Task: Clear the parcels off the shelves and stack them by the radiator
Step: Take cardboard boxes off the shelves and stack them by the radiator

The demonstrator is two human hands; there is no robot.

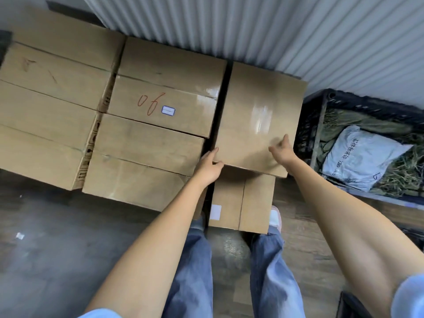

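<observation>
A taped brown cardboard parcel (259, 115) lies on top of a smaller parcel with a white label (241, 203), against the white ribbed radiator (229, 26). My left hand (210, 165) grips the top parcel's near left corner, thumb underneath. My right hand (283, 150) rests on its near right top, fingers spread. To the left stand two stacks of parcels: one marked "06" in red (165, 104), and another (50, 106) further left.
A black plastic crate (325, 104) at the right holds dried grass and a grey mailing bag (360, 157). The floor is dark wood. My legs in blue jeans and a white shoe (275, 216) stand close to the lower parcel.
</observation>
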